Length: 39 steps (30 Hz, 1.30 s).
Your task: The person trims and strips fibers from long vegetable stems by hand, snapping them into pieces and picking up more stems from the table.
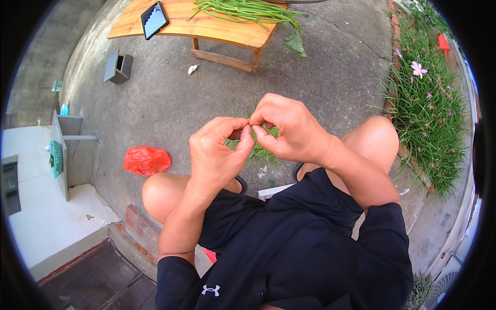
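Observation:
My left hand and my right hand meet at the fingertips in the middle of the view, above the ground between my knees. On each hand the thumb and index finger are pinched close together. Whether something thin is held between the fingertips is too small to tell. Below and behind the hands lies a loose pile of green plant scraps on the concrete. Farther off, a bunch of long green stems with a wilted leaf rests on a wooden table.
The wooden table carries a phone or tablet. A red plastic bag lies on the concrete at left. Beyond it stands a small grey box. A brick-edged bed of grass and pink flowers runs along the right.

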Each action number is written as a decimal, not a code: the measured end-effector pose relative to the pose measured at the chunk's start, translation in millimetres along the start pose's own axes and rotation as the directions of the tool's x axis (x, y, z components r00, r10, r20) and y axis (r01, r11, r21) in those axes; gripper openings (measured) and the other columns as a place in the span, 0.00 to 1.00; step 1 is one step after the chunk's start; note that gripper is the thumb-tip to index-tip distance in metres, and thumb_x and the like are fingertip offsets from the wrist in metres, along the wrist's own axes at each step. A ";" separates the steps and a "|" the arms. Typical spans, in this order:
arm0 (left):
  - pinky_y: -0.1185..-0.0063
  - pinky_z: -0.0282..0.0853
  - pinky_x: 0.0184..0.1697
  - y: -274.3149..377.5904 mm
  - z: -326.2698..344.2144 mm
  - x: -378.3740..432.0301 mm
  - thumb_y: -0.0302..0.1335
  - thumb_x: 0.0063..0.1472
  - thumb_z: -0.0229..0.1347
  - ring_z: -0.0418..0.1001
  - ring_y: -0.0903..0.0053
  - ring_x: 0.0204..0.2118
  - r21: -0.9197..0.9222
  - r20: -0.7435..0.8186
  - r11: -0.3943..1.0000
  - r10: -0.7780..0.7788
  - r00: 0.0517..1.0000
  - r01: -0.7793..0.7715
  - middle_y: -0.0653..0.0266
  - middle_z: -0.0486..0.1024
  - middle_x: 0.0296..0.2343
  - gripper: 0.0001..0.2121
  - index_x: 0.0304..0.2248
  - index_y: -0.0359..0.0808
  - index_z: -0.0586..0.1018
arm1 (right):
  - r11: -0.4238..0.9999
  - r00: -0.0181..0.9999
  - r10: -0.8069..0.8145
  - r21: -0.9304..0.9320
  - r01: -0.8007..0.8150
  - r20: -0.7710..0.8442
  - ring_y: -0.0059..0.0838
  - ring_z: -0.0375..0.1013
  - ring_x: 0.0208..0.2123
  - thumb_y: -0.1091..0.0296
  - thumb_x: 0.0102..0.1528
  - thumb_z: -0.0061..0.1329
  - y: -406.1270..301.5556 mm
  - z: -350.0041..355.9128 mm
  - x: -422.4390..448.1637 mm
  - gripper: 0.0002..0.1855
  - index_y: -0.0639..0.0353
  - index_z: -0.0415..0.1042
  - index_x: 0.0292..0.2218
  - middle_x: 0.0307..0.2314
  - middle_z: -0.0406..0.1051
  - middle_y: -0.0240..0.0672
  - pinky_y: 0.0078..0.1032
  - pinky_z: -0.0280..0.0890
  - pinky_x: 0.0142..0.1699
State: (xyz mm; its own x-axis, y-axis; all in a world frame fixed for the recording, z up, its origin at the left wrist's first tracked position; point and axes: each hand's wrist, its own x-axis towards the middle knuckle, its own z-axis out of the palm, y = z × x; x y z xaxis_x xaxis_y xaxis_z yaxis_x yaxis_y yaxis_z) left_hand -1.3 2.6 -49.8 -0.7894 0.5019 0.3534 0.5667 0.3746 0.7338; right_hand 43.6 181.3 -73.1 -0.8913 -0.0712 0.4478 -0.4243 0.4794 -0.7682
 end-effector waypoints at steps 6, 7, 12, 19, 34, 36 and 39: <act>0.83 0.72 0.29 -4.0 1.5 -1.6 0.17 0.49 0.60 0.77 0.82 0.23 -0.033 0.002 0.996 -0.078 0.997 0.078 0.63 0.79 0.23 0.03 0.27 0.31 0.81 | 1.000 1.000 -0.029 -0.007 0.028 -0.009 0.32 0.72 0.24 0.78 0.47 0.55 -2.0 2.8 -1.5 0.04 0.63 0.72 0.28 0.25 0.70 0.38 0.26 0.66 0.28; 0.84 0.71 0.29 -5.3 1.3 -2.0 0.17 0.50 0.60 0.76 0.84 0.23 -0.047 0.011 0.993 -0.111 0.994 0.112 0.64 0.79 0.23 0.03 0.27 0.31 0.81 | 1.000 1.000 0.006 0.019 -0.006 -0.001 0.31 0.72 0.24 0.78 0.47 0.55 -2.6 3.3 -2.1 0.04 0.64 0.73 0.28 0.25 0.70 0.37 0.25 0.66 0.29; 0.87 0.69 0.28 -13.2 2.4 -4.4 0.19 0.53 0.60 0.74 0.88 0.24 -0.171 0.058 0.946 -0.269 0.961 0.275 0.68 0.78 0.23 0.02 0.28 0.30 0.81 | 0.959 0.984 0.176 0.223 -0.173 0.008 0.25 0.72 0.23 0.74 0.48 0.56 -2.4 5.9 -2.0 0.05 0.64 0.74 0.28 0.24 0.70 0.37 0.23 0.67 0.28; 0.87 0.69 0.28 -10.7 1.4 -2.6 0.19 0.56 0.60 0.73 0.89 0.25 -0.296 0.150 0.842 -0.425 0.893 0.451 0.68 0.78 0.22 0.02 0.30 0.29 0.80 | 0.914 0.963 0.267 0.311 -0.261 0.026 0.18 0.71 0.22 0.74 0.49 0.56 0.2 7.9 -4.1 0.05 0.65 0.75 0.28 0.24 0.71 0.35 0.19 0.67 0.28; 0.78 0.77 0.33 -37.2 -11.0 2.4 0.22 0.62 0.54 0.79 0.76 0.27 -0.642 0.324 0.505 -0.504 0.801 0.577 0.61 0.78 0.27 0.03 0.32 0.31 0.77 | 0.681 0.862 0.471 0.543 -0.491 0.189 0.10 0.66 0.23 0.74 0.52 0.54 3.3 7.0 -4.3 0.04 0.64 0.74 0.29 0.21 0.69 0.23 0.15 0.63 0.28; 0.77 0.78 0.34 -38.1 -13.8 3.9 0.22 0.62 0.54 0.79 0.75 0.28 -0.656 0.318 0.496 -0.502 0.804 0.569 0.61 0.78 0.27 0.03 0.32 0.32 0.77 | 0.672 0.853 0.482 0.539 -0.507 0.201 0.10 0.66 0.23 0.74 0.51 0.54 4.5 6.2 -5.3 0.04 0.64 0.73 0.28 0.21 0.69 0.23 0.15 0.63 0.28; 0.74 0.78 0.37 -37.2 -18.2 6.4 0.23 0.63 0.53 0.79 0.73 0.29 -0.694 0.303 0.469 -0.499 0.812 0.546 0.61 0.78 0.27 0.03 0.32 0.32 0.76 | 0.658 0.840 0.498 0.538 -0.527 0.215 0.09 0.65 0.23 0.75 0.51 0.54 5.8 4.6 -5.8 0.03 0.64 0.73 0.28 0.21 0.69 0.23 0.15 0.63 0.28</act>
State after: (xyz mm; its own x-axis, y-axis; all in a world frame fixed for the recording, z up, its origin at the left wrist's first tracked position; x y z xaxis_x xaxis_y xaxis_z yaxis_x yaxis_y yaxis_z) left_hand -31.7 -22.4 -64.2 -0.8524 0.4567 -0.2546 -0.3295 -0.0911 0.9397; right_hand 45.6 180.5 -82.3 -0.9945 -0.0096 -0.1045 0.1049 -0.1174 -0.9875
